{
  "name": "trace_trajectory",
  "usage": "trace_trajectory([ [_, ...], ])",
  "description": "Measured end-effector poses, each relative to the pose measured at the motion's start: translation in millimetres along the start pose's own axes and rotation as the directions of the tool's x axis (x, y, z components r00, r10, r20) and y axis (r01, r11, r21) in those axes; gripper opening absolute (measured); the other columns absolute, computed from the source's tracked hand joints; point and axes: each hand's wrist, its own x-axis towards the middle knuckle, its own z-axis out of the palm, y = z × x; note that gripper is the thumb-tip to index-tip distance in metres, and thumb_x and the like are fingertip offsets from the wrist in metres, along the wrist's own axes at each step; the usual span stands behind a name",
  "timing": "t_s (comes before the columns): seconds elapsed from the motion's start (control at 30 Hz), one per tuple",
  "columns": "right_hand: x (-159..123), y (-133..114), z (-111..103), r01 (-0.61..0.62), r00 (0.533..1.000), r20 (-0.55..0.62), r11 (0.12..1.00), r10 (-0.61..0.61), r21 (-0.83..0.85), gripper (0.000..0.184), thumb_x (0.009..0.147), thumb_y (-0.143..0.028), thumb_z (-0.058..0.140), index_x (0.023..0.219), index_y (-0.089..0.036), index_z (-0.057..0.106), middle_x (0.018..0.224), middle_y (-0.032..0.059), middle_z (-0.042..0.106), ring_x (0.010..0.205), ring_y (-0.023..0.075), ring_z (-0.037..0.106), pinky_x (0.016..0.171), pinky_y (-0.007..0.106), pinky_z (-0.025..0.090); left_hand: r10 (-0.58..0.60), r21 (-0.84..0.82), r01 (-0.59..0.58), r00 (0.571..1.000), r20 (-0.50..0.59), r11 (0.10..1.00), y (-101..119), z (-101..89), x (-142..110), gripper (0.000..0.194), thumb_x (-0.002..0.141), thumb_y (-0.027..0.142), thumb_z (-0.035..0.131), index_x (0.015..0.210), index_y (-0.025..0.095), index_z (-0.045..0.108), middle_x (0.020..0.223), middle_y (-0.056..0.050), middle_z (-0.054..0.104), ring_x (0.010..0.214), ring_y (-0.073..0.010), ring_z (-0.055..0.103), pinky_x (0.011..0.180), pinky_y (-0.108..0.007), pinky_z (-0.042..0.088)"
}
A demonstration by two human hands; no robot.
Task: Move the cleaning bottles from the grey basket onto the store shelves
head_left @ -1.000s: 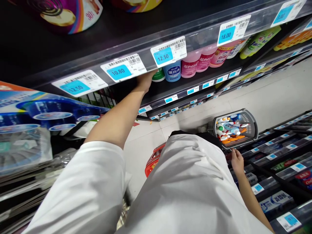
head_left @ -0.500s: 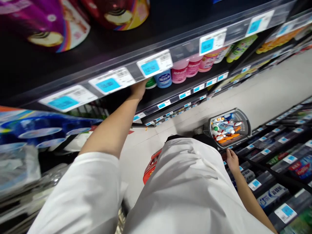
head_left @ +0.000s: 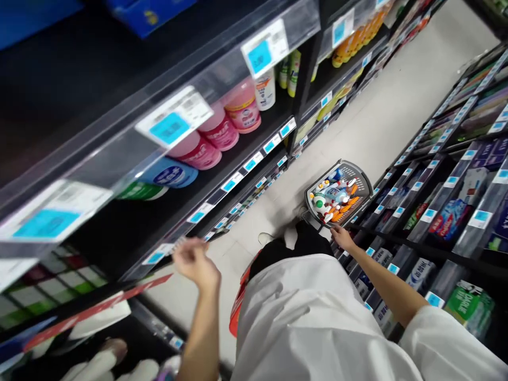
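Observation:
My left hand (head_left: 195,260) is in the air in front of the lower shelf edge, its fingers bent and smeared by motion. No item shows in it. Near it on the shelf (head_left: 222,190) stand a green-labelled tub (head_left: 143,191), a blue tub (head_left: 170,173) and several pink tubs (head_left: 218,129). My right hand (head_left: 342,237) is closed at the near edge of a grey shopping basket (head_left: 359,177), seemingly on its handle, which the fingers partly hide. Inside the basket lie several bottles (head_left: 333,196) in white, blue and orange.
Price labels (head_left: 170,127) line the shelf edges on my left. Shelves with toothpaste boxes (head_left: 448,219) run close along my right. Between them the pale aisle floor (head_left: 381,100) leads away. Something red (head_left: 238,307) is beside my body at the left.
My left hand has come out from under the upper shelf, away from the green-labelled tub. My view has shifted along the aisle. My right hand stays at the basket.

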Motion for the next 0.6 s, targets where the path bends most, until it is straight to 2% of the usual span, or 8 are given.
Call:
trace_trajectory([
  [0.07,30,-7,3,-0.073,0.997,0.017,0.996,0.072,0.057,0.027,0.101,-0.039,0.064,0.106,-0.013,0.065,0.092,0.0025,0.066,0.074,0.0128,0.063,0.069,0.029,0.057,-0.147,0.062,0.14,0.983,0.11,0.988,-22,1.7,-62,0.02,0.074,0.024,0.07,0.085,0.018,0.054,0.087,0.001,0.061,0.073,-0.0127,0.064,0.069,-0.026,0.054],
  [0.13,61,-13,6,-0.154,0.988,0.029,0.98,0.151,0.122,0.025,0.1,-0.037,0.065,0.107,-0.013,0.065,0.094,0.0029,0.066,0.076,0.013,0.063,0.069,0.029,0.057,-0.287,0.148,0.262,0.939,0.189,0.954,-42,4.9,-113,0.032,0.068,0.035,0.077,0.089,0.017,0.06,0.091,-0.003,0.065,0.075,-0.0166,0.067,0.068,-0.03,0.056],
  [0.23,106,-21,15,-0.276,0.961,0.054,0.936,0.271,0.219,0.026,0.101,-0.037,0.064,0.109,-0.013,0.065,0.098,0.004,0.066,0.079,0.0138,0.064,0.07,0.029,0.058,-0.447,0.293,0.375,0.863,0.237,0.879,-64,9.6,-166,0.045,0.062,0.047,0.084,0.092,0.017,0.067,0.093,-0.007,0.069,0.077,-0.021,0.07,0.067,-0.033,0.059],
  [0.3,134,-26,22,-0.345,0.938,0.079,0.896,0.336,0.279,0.026,0.101,-0.038,0.063,0.111,-0.013,0.064,0.099,0.0043,0.066,0.079,0.0136,0.064,0.069,0.029,0.058,-0.511,0.366,0.411,0.826,0.237,0.835,-73,12.3,-188,0.051,0.059,0.051,0.087,0.092,0.017,0.069,0.091,-0.009,0.071,0.077,-0.0227,0.071,0.066,-0.034,0.06],
  [0.4,171,-32,34,-0.409,0.911,0.116,0.833,0.395,0.372,0.028,0.102,-0.04,0.061,0.111,-0.013,0.063,0.097,0.0039,0.065,0.076,0.0127,0.063,0.068,0.028,0.057,-0.568,0.449,0.443,0.799,0.194,0.776,-83,14.7,-210,0.057,0.055,0.056,0.088,0.091,0.017,0.069,0.091,-0.01,0.071,0.076,-0.0242,0.072,0.065,-0.035,0.062],
  [0.5,203,-34,45,-0.438,0.896,0.154,0.768,0.417,0.468,0.031,0.103,-0.042,0.06,0.11,-0.012,0.063,0.094,0.0033,0.064,0.074,0.0122,0.061,0.067,0.028,0.056,-0.62,0.527,0.477,0.774,0.127,0.703,-93,14.7,-222,0.06,0.054,0.063,0.087,0.092,0.02,0.069,0.096,-0.011,0.071,0.081,-0.0286,0.074,0.071,-0.042,0.064],
  [0.6,231,-30,57,-0.466,0.876,0.176,0.696,0.449,0.546,0.032,0.103,-0.043,0.059,0.112,-0.013,0.063,0.096,0.0039,0.064,0.076,0.0131,0.062,0.067,0.028,0.056,-0.643,0.586,0.485,0.761,0.083,0.649,-100,14.2,-226,0.055,0.054,0.071,0.083,0.09,0.03,0.071,0.098,-0.011,0.07,0.092,-0.0373,0.076,0.083,-0.053,0.063],
])
